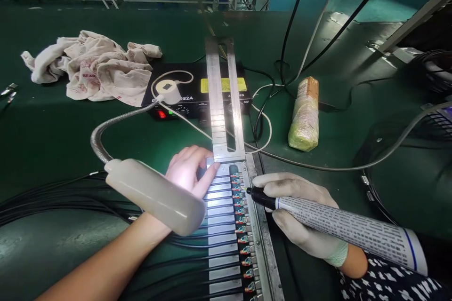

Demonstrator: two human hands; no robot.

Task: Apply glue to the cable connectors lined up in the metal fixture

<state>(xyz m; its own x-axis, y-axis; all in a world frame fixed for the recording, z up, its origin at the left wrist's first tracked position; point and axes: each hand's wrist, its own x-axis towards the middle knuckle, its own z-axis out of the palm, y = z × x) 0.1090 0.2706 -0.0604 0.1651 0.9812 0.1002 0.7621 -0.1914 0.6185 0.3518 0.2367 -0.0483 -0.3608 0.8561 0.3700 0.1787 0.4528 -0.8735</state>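
My bare left hand (190, 169) is at the far left corner of a metal jig (221, 218), gripping it with the thumb on top and fingers behind. A row of black cables lies across the jig, with small connectors (243, 229) showing coloured wire ends along its right side. My right hand (300, 211), in a white glove, is closed around a thick tube (339, 225) printed with dense text. Its black tapered tip (252, 193) points at the connectors near the jig's far end; contact is unclear. A slotted metal cover (229, 150) stands raised beyond my left hand.
A lamp head (155, 195) on a flexible neck (100, 136) hangs over my left forearm. Behind the jig sits a black control box (192, 108). A crumpled cloth (102, 66) lies left, a wrapped block (305, 117) right. Black cables (52, 202) trail off left.
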